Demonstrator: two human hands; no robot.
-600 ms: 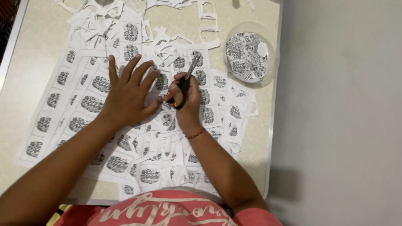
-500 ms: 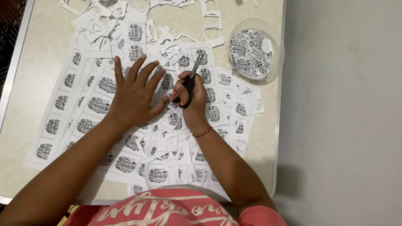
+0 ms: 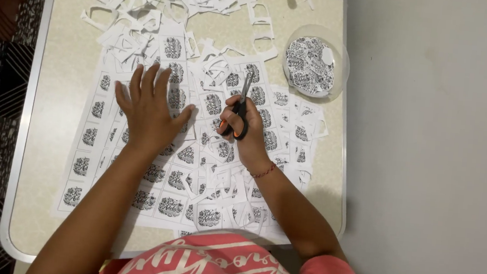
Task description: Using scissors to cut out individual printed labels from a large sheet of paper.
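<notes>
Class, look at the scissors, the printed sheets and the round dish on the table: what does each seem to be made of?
Black-and-orange-handled scissors in the right hand: handles look like matt plastic, blades probably grey metal. White printed sheets under the left hand: thin matt paper, lying flat with clean cut edges. Round clear dish: see-through, likely plastic, though glass is possible.

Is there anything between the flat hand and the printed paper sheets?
Nothing visible. The left hand lies spread directly on the printed sheets. The right hand beside it grips the scissors, blades pointing away over the paper.
</notes>
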